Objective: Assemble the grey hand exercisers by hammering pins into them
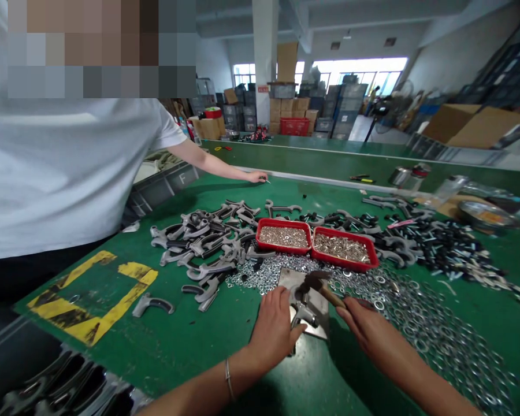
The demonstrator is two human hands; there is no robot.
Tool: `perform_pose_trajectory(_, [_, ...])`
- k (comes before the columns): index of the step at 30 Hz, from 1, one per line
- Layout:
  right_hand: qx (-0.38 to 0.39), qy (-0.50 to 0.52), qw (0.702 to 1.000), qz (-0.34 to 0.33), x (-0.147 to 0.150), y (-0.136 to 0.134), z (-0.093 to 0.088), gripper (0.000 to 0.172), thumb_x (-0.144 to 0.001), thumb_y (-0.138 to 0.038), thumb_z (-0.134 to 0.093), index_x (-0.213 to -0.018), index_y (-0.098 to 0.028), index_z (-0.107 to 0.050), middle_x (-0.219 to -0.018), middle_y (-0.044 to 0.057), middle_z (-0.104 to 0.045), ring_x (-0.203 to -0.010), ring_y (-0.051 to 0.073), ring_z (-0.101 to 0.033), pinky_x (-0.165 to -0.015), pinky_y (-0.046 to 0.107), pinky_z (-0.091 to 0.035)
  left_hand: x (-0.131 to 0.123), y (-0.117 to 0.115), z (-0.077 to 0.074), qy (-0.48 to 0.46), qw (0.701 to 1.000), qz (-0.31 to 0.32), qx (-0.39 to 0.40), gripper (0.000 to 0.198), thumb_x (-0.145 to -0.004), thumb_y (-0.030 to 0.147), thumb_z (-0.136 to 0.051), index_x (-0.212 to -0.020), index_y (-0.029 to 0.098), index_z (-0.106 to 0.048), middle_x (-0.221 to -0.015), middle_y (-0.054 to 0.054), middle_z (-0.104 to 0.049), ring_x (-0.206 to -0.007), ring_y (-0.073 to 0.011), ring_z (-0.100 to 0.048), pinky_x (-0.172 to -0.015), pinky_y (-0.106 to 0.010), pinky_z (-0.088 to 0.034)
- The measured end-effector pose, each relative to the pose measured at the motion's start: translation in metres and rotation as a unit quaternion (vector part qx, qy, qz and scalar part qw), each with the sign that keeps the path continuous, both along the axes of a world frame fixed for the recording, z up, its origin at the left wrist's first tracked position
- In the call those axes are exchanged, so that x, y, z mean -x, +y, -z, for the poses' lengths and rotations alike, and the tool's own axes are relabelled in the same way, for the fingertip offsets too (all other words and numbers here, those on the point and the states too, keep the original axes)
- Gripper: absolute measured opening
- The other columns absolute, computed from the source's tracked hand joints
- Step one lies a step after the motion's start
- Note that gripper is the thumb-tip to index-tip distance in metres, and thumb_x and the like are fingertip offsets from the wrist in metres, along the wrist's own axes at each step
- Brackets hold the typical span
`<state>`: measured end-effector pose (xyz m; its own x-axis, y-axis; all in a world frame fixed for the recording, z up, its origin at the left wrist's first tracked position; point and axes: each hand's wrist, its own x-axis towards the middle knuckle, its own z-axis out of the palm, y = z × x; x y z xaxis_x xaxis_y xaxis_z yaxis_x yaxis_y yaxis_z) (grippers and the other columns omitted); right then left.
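My right hand (360,319) is wrapped round the wooden handle of a hammer (331,297). The dark hammer head is just over a grey handle-shaped part (304,315), and I cannot tell if they touch. My left hand (274,323) grips that part, its lower end hidden by the fingers. Under the part lies a flat metal plate (323,323) on the green table (225,352). Beyond the plate stand two red trays, one with tiny metal pieces (285,237), the other with small rivet-like pieces (341,249). Loose metal washers (422,323) spread around and to the right.
Grey handle parts (208,231) are heaped at left. Black-headed bolts (444,248) lie in a pile at right. A co-worker in a white shirt (65,173) reaches a hand (257,177) across the table. Yellow-black tape (82,318) marks the left corner; a grey crate (164,188) stands behind.
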<state>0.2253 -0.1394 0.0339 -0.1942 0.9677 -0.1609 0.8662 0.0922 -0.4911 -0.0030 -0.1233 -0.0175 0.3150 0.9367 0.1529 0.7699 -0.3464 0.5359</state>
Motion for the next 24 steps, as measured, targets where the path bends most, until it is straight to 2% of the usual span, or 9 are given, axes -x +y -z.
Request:
perform_pose_trajectory(2, [-0.003,-0.009,1.0,-0.011,0.005,-0.005,-0.004,0.031,-0.099,-0.047,-0.03,-0.096,-0.026,-0.053,-0.085,0.008,-0.07,-0.074,0.025,-0.069,-0.064,0.032,-0.044,-0.003,-0.002,0.005,-0.026,0.999,-0.038,0.024,0.085,-0.076,0.035,-0.073,-0.146,0.011,-0.03,-0.137,-0.022,-0.047,-0.128,-0.04,-0.042,-0.109,-0.056,-0.03])
perform_pose_trajectory(5, [0.02,-0.055,0.998,-0.008,0.006,-0.007,0.0,0.028,-0.095,-0.047,-0.038,-0.091,-0.025,-0.055,-0.077,0.008,-0.07,-0.066,0.027,-0.068,-0.056,0.032,-0.042,-0.006,-0.001,0.009,-0.046,0.997,-0.047,0.037,0.092,-0.077,0.031,-0.07,-0.151,0.011,-0.019,-0.131,-0.022,-0.051,-0.123,-0.0395,-0.047,-0.108,-0.057,-0.032])
perform_pose_trajectory(9, [0.051,0.065,0.996,0.027,-0.011,-0.02,0.02,0.036,-0.094,-0.054,-0.038,-0.086,-0.026,-0.059,-0.071,0.004,-0.068,-0.064,0.024,-0.066,-0.059,0.032,-0.047,-0.005,0.004,0.008,-0.056,0.997,-0.037,0.032,0.088,-0.074,0.031,-0.069,-0.149,0.014,-0.026,-0.134,-0.021,-0.051,-0.119,-0.0399,-0.049,-0.105,-0.057,-0.034])
perform_pose_trajectory(12, [0.082,0.173,0.973,0.125,-0.029,-0.054,0.039,0.044,-0.092,-0.062,-0.037,-0.087,-0.027,-0.064,-0.076,0.005,-0.07,-0.07,0.024,-0.067,-0.063,0.033,-0.054,-0.001,0.015,0.0,-0.095,0.994,-0.025,0.044,0.08,-0.069,0.029,-0.071,-0.141,0.014,-0.041,-0.13,-0.02,-0.056,-0.12,-0.0404,-0.049,-0.106,-0.055,-0.035])
perform_pose_trajectory(14, [0.095,0.193,0.961,0.175,-0.043,-0.078,0.048,0.047,-0.091,-0.063,-0.037,-0.088,-0.027,-0.066,-0.079,0.007,-0.072,-0.071,0.025,-0.068,-0.063,0.034,-0.056,0.003,0.024,-0.007,-0.156,0.981,-0.022,0.113,0.072,-0.068,0.033,-0.073,-0.133,0.015,-0.049,-0.115,-0.017,-0.064,-0.11,-0.0376,-0.057,-0.099,-0.05,-0.043])
perform_pose_trajectory(16, [0.087,0.16,0.967,0.176,-0.058,-0.089,0.053,0.044,-0.091,-0.061,-0.04,-0.092,-0.027,-0.068,-0.084,0.008,-0.073,-0.076,0.026,-0.069,-0.069,0.036,-0.057,0.007,0.034,-0.013,-0.237,0.944,-0.017,0.228,0.062,-0.074,0.041,-0.069,-0.127,0.015,-0.051,-0.102,-0.015,-0.068,-0.097,-0.032,-0.064,-0.087,-0.043,-0.05])
perform_pose_trajectory(18, [0.008,0.092,0.984,0.155,-0.071,-0.081,0.054,0.038,-0.092,-0.055,-0.043,-0.1,-0.027,-0.067,-0.096,0.01,-0.072,-0.088,0.028,-0.068,-0.083,0.04,-0.055,0.009,0.041,-0.015,-0.274,0.92,-0.018,0.279,0.058,-0.078,0.042,-0.065,-0.127,0.015,-0.05,-0.108,-0.015,-0.067,-0.099,-0.0291,-0.065,-0.087,-0.041,-0.051])
perform_pose_trajectory(21, [-0.171,-0.02,0.98,0.102,-0.084,-0.037,0.056,0.036,-0.093,-0.044,-0.046,-0.113,-0.02,-0.063,-0.113,0.015,-0.066,-0.106,0.03,-0.059,-0.098,0.047,-0.045,0.015,0.045,-0.008,-0.185,0.967,-0.034,0.172,0.064,-0.069,0.03,-0.073,-0.127,0.016,-0.05,-0.134,-0.018,-0.053,-0.127,-0.0347,-0.048,-0.108,-0.05,-0.036])
perform_pose_trajectory(24, [-0.213,-0.137,0.967,0.043,-0.083,0.011,0.058,0.029,-0.092,-0.033,-0.047,-0.108,-0.016,-0.063,-0.118,0.018,-0.064,-0.104,0.033,-0.057,-0.093,0.049,-0.045,0.027,0.043,-0.001,-0.091,0.992,-0.036,0.076,0.059,-0.071,0.023,-0.071,-0.127,0.015,-0.051,-0.139,-0.018,-0.048,-0.135,-0.0356,-0.037,-0.114,-0.054,-0.026])
